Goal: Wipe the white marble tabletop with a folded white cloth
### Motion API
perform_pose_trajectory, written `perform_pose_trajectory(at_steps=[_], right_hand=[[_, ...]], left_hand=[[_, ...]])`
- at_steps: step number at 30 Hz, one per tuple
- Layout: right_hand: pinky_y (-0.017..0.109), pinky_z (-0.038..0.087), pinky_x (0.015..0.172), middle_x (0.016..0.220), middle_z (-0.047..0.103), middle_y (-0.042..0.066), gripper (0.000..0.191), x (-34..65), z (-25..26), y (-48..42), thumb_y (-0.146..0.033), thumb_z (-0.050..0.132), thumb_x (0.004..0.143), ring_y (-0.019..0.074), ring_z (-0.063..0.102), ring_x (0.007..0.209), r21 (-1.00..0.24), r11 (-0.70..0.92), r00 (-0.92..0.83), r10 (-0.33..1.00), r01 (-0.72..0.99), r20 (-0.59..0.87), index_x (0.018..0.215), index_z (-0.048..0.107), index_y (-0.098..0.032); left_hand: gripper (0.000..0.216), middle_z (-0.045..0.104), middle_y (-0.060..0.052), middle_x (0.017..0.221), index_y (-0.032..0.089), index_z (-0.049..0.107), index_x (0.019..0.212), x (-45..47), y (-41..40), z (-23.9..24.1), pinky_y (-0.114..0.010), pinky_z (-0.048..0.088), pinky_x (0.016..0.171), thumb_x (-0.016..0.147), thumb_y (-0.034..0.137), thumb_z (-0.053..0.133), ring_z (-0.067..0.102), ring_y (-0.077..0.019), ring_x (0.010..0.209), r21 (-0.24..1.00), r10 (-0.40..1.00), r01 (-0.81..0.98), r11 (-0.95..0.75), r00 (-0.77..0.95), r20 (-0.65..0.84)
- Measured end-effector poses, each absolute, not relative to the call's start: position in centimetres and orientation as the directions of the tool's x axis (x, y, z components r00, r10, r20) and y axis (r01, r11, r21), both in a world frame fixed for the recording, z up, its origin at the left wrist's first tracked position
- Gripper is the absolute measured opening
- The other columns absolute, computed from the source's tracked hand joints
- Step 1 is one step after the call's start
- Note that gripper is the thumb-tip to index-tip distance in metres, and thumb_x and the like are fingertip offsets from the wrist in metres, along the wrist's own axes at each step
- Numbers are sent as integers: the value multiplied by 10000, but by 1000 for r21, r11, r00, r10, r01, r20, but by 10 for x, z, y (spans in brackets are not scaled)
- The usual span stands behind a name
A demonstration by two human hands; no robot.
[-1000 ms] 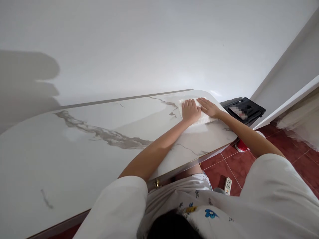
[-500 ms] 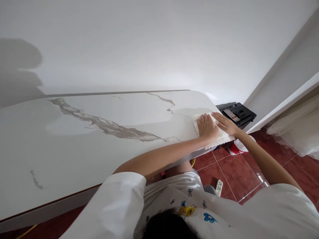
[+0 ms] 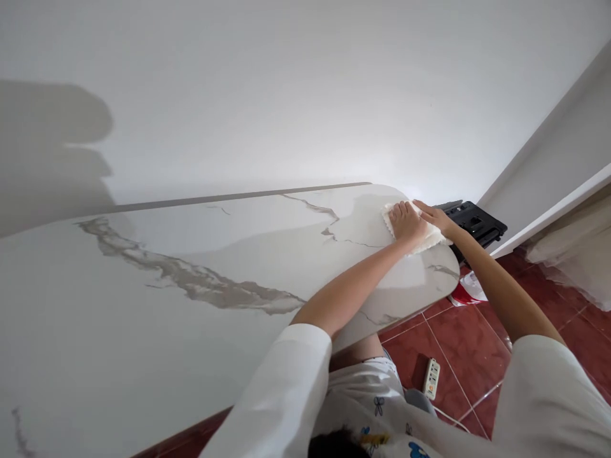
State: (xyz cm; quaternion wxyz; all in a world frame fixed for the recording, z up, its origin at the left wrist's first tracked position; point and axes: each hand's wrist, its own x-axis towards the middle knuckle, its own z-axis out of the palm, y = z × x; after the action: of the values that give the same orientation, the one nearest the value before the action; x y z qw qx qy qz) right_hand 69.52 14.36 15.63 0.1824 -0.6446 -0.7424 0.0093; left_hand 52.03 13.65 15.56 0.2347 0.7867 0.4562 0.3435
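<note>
A white cloth (image 3: 427, 239) with a scalloped edge lies on the marble-patterned tabletop (image 3: 267, 235), close to its far right corner. My left hand (image 3: 407, 222) presses down on the cloth with bent fingers bunched into it. Beside it, my right hand (image 3: 438, 220) rests on the cloth's right part, its fingers stretched out towards the left hand. Both arms reach forward and to the right over the table. The palms and the cloth under them are hidden.
A white wall (image 3: 267, 108) stands behind the table. Past the right end is a black case-like object (image 3: 477, 222). On the red tiled floor (image 3: 463, 343) are a power strip (image 3: 431, 378) and a red and white bag (image 3: 470, 289). Pale fabric (image 3: 573, 261) hangs at right.
Both hands and the cloth have moved away from the near right edge towards the back right corner. The table's rounded near right corner now shows. The view has shifted too.
</note>
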Motion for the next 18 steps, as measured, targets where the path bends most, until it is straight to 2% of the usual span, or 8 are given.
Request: perform_pose_trajectory(at_steps=[4,8,14,18], right_hand=[[384,323,1144,1498,413,3,595,690,165,196,-470,338,917,243,390,1378,-245,94,-32,969,965,246,1440,441,-206],[406,367,1102,1458,476,30,571,677,174,235,-394,357,913,258,460,1330,-179,61,-14,968,982,249,1439,440,-185],[383,447,990,1378,571,6,492,641,182,266,-327,333,928,253,550,1232,-102,89,-57,959,991,277,1381,514,-259],[370,429,974,1348,594,71,449,598,180,281,-258,312,936,249,542,1208,39,113,-120,948,993,294,1291,579,-192]], left_hand=[[445,421,-141,1449,114,424,1349,526,187,157,-405,182,1176,948,252,291,277,-252,1399,649,876,588,-482,304,374],[412,438,-145,1427,115,456,1312,517,231,159,-414,215,1151,963,272,303,315,-262,1366,573,834,608,-550,356,422],[377,463,-139,1412,120,475,1286,492,279,160,-403,238,1124,957,230,327,355,-257,1336,473,791,639,-607,424,442],[332,552,-141,1312,125,539,1189,453,305,157,-397,306,1068,944,232,343,449,-259,1254,401,740,627,-668,503,446]])
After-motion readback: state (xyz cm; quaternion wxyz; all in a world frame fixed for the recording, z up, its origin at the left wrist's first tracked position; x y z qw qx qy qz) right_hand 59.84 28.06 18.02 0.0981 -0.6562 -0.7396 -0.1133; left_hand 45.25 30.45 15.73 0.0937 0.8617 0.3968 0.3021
